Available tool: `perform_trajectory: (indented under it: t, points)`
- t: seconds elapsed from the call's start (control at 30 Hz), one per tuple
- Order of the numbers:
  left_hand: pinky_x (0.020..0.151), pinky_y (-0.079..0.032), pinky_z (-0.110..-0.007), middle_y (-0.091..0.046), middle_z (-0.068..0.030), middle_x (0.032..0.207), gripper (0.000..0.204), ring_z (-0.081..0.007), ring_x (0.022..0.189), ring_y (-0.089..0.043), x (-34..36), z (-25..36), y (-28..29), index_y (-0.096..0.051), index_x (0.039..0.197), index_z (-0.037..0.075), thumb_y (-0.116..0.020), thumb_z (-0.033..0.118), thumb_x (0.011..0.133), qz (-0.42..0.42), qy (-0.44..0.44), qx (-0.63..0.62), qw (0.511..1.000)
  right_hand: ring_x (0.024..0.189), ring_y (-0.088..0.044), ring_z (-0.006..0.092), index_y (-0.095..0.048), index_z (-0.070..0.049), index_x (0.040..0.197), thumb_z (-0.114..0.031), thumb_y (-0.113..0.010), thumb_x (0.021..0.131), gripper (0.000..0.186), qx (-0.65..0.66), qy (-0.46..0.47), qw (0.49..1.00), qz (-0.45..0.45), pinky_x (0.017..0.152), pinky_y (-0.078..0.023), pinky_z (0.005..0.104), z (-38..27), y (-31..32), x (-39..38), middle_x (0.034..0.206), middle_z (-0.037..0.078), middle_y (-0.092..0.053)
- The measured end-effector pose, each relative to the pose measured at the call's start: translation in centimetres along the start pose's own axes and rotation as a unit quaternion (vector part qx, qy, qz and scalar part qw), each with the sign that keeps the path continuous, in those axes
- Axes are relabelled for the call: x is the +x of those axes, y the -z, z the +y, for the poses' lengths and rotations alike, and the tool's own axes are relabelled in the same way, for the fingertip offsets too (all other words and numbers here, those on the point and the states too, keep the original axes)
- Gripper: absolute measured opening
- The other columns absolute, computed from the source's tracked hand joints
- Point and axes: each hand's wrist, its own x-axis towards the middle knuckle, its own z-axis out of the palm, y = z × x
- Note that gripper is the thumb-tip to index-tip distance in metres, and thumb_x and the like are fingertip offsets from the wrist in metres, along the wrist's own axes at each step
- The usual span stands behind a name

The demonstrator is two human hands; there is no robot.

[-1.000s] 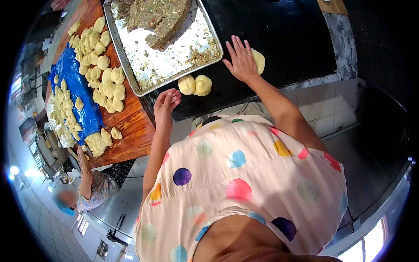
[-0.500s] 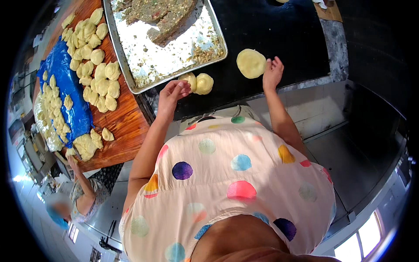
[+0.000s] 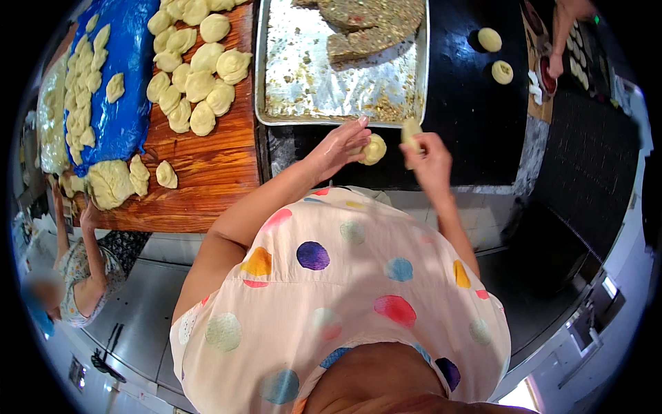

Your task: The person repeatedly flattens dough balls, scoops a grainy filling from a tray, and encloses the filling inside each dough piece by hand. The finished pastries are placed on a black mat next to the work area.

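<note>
Far L: clear plastic sheet [image 3: 52, 138], w/ blue plastic sheet [image 3: 127, 55] next to it, small dough pcs [image 3: 84, 86] lying on the blue. Below, co-worker [image 3: 79, 276] in blue cap & patterned top, hands [image 3: 89, 215] up at tbl edge, by the big dough slab [image 3: 110, 185]. A couple of loose pcs sit just R of the slab. Wooden table [image 3: 214, 162] runs under all this; dough lumps [image 3: 200, 84] bunched on its upper part, some touching.

Mid: metal tray [image 3: 300, 86], shiny bottom, w/ crumbs & a big block of seedy brown filling [image 3: 376, 27] toward the top. Just below tray's near edge, L hand [image 3: 339, 148], fingers stretched out, tips at L side of a dough ball [image 3: 374, 152]; fingers hide part of that spot, so can't tell if it grips anything.

R of the ball, flat dough round [image 3: 411, 140], up off the tbl, turned nearly edge-on, by tray's lower R corner. R hand [image 3: 434, 165] has it pinched btwn thumb & fingers. Both hands over black tabletop [image 3: 476, 117], close together, not touching.

Further R: two dough rounds [image 3: 503, 72], one above the other, apart, on the black. Top R, another person's hand [image 3: 556, 65] at a small dark red thing [image 3: 548, 81]; beyond, more pale pcs [image 3: 578, 62] in rows.
</note>
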Motion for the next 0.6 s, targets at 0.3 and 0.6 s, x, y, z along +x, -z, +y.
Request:
perform_trajectory:
  t: [0.3,0.6]
  points:
    - [0.101,-0.047,-0.046,-0.057,-0.0168,0.127,0.049,-0.0288,0.117,-0.058,-4.2,7.5,9.8,-0.048,0.131,0.0,-0.063,0.025,0.093,0.016,-0.136,-0.193,0.972,0.124,-0.048,0.036,-0.057,-0.005,0.121,-0.015,-0.073,0.077,0.048,-0.254,0.44,0.861,0.018,0.101,-0.042,0.0443,-11.2,-8.0,15.2,0.137,0.019,-0.047]
    - [0.105,-0.042,-0.049,-0.054,-0.0171,0.132,0.049,-0.0308,0.122,-0.054,-5.7,7.3,12.3,-0.045,0.134,0.0,-0.061,0.021,0.093,-0.02,-0.174,-0.3,0.938,0.098,-0.057,0.0309,-0.062,-0.004,0.104,-0.01,-0.075,0.069,0.038,-0.475,0.429,0.739,-0.21,0.087,-0.05,0.0407,-10.1,-12.8,24.8,0.103,0.012,-0.058]
